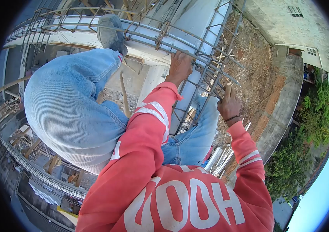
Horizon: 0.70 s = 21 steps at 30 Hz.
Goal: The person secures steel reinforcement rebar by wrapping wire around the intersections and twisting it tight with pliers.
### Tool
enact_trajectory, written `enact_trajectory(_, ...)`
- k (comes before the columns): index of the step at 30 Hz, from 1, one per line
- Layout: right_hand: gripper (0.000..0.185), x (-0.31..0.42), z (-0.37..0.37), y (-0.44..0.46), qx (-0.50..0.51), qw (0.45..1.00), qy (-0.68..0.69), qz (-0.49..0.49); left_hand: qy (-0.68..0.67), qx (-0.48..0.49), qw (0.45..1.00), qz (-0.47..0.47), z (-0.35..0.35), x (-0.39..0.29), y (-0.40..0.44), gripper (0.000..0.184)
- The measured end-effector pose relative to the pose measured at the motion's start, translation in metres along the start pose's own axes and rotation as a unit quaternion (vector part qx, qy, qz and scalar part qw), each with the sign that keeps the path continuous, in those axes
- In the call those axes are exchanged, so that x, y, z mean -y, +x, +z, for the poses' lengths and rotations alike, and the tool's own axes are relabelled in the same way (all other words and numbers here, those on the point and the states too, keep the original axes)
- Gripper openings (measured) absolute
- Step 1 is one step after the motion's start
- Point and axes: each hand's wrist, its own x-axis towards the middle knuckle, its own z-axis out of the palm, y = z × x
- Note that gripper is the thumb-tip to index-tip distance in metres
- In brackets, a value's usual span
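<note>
Plainly, the rebar cage (162, 34) ran along the pale beam (143, 47) as a lattice of dull brown bars and bent stirrups. The left grip (180, 66) lay against its bars, fingertips partly hidden, so that closure could not be told; the right grip (229, 103) was clamped, fingers curled, on a dark slim object (219, 94) beside the bars, too small to identify

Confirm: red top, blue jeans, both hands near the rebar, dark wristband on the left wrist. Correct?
Not quite: the head view shows the dark wristband at the wrist of the right hand, not of the left hand. The rest holds: red top, blue jeans, both hands near the rebar.
</note>
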Motion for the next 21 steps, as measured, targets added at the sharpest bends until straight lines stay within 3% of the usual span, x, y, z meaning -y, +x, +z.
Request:
enact_trajectory(2, 0.045, -0.008, 0.024, 0.000, -0.106, 0.992, -0.038, -0.059, -0.030, -0.016, 0.999, -0.020, 0.006, -0.001, 0.002, 0.019)
enact_trajectory(4, 0.036, -0.008, 0.038, 0.000, -0.084, 0.995, -0.019, -0.042, -0.086, -0.014, 0.994, -0.069, 0.007, -0.006, 0.007, 0.018)
enact_trajectory(6, 0.030, -0.005, 0.046, -0.001, -0.146, 0.984, -0.073, -0.067, -0.141, -0.013, 0.983, -0.119, 0.009, -0.006, 0.014, 0.019)
enact_trajectory(7, 0.036, -0.002, 0.048, -0.003, -0.064, 0.993, -0.103, -0.015, -0.121, -0.019, 0.986, -0.111, 0.011, -0.003, 0.018, 0.027)
enact_trajectory(8, 0.036, 0.003, 0.051, -0.006, -0.063, 0.993, -0.102, -0.014, -0.101, -0.023, 0.989, -0.104, 0.013, 0.000, 0.021, 0.035)
enact_trajectory(10, 0.044, 0.007, 0.059, -0.011, -0.148, 0.978, -0.148, -0.005, -0.140, 0.022, 0.981, -0.130, 0.011, -0.001, 0.035, 0.035)
enact_trajectory(12, 0.047, 0.002, 0.059, -0.020, -0.136, 0.981, -0.139, -0.001, -0.180, 0.067, 0.969, -0.157, 0.013, -0.001, 0.039, 0.035)
enact_trajectory(17, 0.051, -0.012, 0.053, -0.057, -0.087, 0.993, -0.080, 0.028, -0.202, -0.023, 0.973, -0.110, 0.027, 0.003, 0.029, 0.027)
enact_trajectory(21, 0.053, -0.027, 0.055, -0.085, -0.102, 0.992, -0.059, 0.052, -0.207, -0.029, 0.972, -0.109, 0.025, -0.003, 0.018, 0.026)
